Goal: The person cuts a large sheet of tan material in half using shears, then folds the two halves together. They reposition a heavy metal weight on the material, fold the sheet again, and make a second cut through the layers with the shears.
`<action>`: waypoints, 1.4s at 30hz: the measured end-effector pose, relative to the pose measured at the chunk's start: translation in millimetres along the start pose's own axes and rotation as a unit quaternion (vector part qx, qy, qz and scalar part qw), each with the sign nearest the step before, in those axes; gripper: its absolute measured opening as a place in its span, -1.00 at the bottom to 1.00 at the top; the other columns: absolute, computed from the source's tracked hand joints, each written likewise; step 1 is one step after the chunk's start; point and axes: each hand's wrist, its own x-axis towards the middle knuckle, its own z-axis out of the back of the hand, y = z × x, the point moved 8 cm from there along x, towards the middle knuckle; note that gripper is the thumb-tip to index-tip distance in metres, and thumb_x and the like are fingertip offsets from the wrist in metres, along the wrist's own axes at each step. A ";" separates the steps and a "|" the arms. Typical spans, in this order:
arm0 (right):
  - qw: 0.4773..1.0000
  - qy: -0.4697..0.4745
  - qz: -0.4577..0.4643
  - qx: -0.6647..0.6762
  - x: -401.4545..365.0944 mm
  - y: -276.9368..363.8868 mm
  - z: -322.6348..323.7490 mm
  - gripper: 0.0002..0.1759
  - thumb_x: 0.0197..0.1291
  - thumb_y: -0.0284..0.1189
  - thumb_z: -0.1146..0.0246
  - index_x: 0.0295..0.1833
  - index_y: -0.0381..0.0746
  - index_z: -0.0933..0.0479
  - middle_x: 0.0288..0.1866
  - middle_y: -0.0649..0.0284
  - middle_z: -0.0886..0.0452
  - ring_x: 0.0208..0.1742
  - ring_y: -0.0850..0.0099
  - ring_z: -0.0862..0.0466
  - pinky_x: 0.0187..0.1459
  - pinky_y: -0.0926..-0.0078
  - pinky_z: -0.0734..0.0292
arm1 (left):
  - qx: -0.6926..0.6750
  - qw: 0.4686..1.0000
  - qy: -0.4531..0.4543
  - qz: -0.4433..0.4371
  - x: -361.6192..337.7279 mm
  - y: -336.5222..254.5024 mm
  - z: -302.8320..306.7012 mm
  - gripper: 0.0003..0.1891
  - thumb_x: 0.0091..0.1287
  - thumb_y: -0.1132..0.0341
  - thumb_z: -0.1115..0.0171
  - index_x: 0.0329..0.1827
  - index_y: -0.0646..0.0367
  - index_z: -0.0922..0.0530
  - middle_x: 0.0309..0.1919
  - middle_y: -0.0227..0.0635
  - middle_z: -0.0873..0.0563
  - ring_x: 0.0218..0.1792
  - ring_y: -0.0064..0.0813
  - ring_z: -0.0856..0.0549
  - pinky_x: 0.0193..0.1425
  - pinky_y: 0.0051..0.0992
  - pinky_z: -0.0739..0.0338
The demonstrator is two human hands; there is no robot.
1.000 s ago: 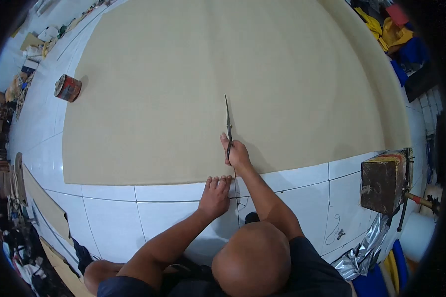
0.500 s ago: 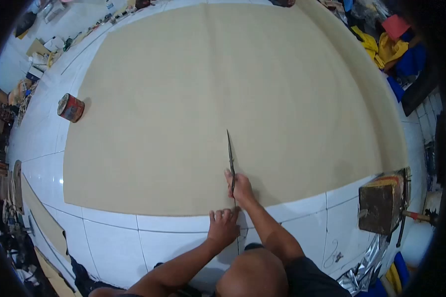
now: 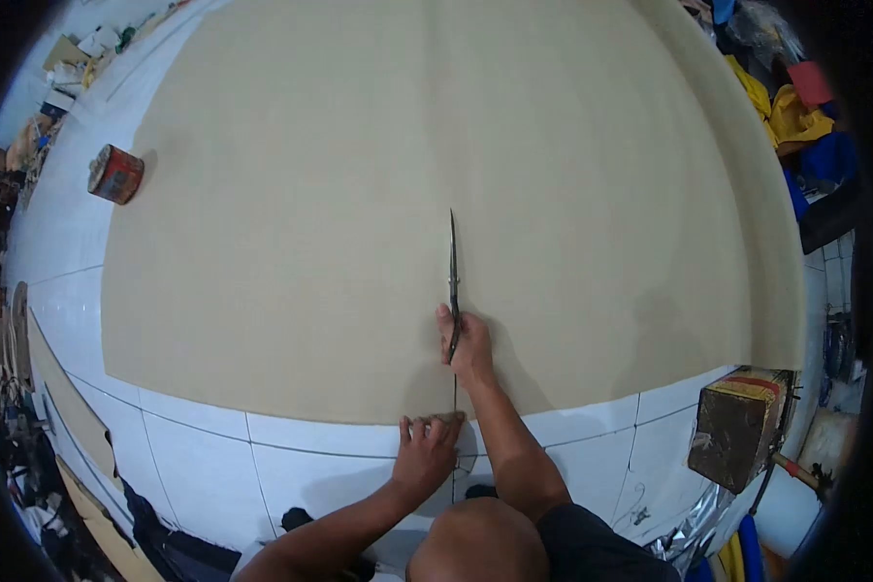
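**On the tiled floor (image 3: pixel 213 456): one sheet (image 3: pixel 310 194), one scissors (image 3: pixel 452 272)**

The scissors lie on the sheet near its front edge, clasped in the right hand (image 3: pixel 470 349). The left hand (image 3: pixel 425 454) pinches that edge. One tin (image 3: pixel 114 175), one box (image 3: pixel 737 427). Fingers hide the scissor handles.

Both bare arms reach up from the bottom centre of the frame. The right hand (image 3: pixel 470 347) sits higher, closed in a grip. The left hand (image 3: pixel 425 448) lies just below-left of it, fingers (image 3: pixel 435 423) curled, knuckles up.
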 end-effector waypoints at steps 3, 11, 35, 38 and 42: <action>0.999 -0.017 0.006 -0.040 -7.9 -16.2 5.6 -0.48 0.28 0.03 -0.29 -0.47 -0.15 -0.36 -0.72 0.43 -0.33 -0.75 0.61 -0.34 -0.68 0.56 -0.29 | 0.019 1.000 0.004 -0.001 1.0 -0.8 6.3 -0.35 0.24 0.22 -0.21 0.44 0.08 -0.32 0.03 -0.09 -0.47 0.09 -0.02 -0.49 0.33 0.20 -0.27; 0.999 -0.001 0.002 -0.034 46.0 50.6 -7.6 -0.43 0.28 0.13 -0.22 -0.48 -0.14 -0.36 -0.71 0.44 -0.34 -0.74 0.61 -0.34 -0.66 0.58 -0.25 | 0.025 1.000 0.012 0.015 3.4 1.1 -0.2 -0.38 0.22 0.24 -0.20 0.41 0.00 -0.38 0.05 0.00 -0.50 0.11 0.10 -0.51 0.35 0.23 -0.25; 0.999 -0.017 0.030 -0.041 129.8 95.2 -17.2 -0.42 0.23 0.13 -0.28 -0.53 -0.11 -0.32 -0.69 0.43 -0.33 -0.74 0.59 -0.33 -0.70 0.56 -0.20 | 0.006 0.999 0.049 0.020 1.4 3.5 -4.1 -0.32 0.19 0.20 -0.24 0.44 -0.03 -0.34 0.10 0.07 -0.51 0.17 0.16 -0.47 0.35 0.26 -0.24; 0.998 -0.012 0.012 -0.055 128.7 99.4 -20.0 -0.42 0.23 0.12 -0.29 -0.53 -0.10 -0.30 -0.68 0.43 -0.33 -0.74 0.59 -0.31 -0.70 0.56 -0.21 | 0.014 0.999 0.049 0.018 5.0 4.4 -3.5 -0.32 0.21 0.18 -0.24 0.46 -0.03 -0.32 0.12 0.08 -0.49 0.18 0.17 -0.47 0.35 0.27 -0.23; 0.998 0.055 0.022 0.026 157.0 131.5 -31.5 -0.42 0.23 0.12 -0.29 -0.53 -0.11 -0.30 -0.67 0.42 -0.33 -0.75 0.59 -0.30 -0.70 0.55 -0.22 | -0.002 0.997 0.075 0.035 3.8 2.0 1.0 -0.36 0.27 0.26 -0.14 0.47 0.00 -0.29 0.13 0.07 -0.48 0.22 0.14 -0.47 0.39 0.25 -0.19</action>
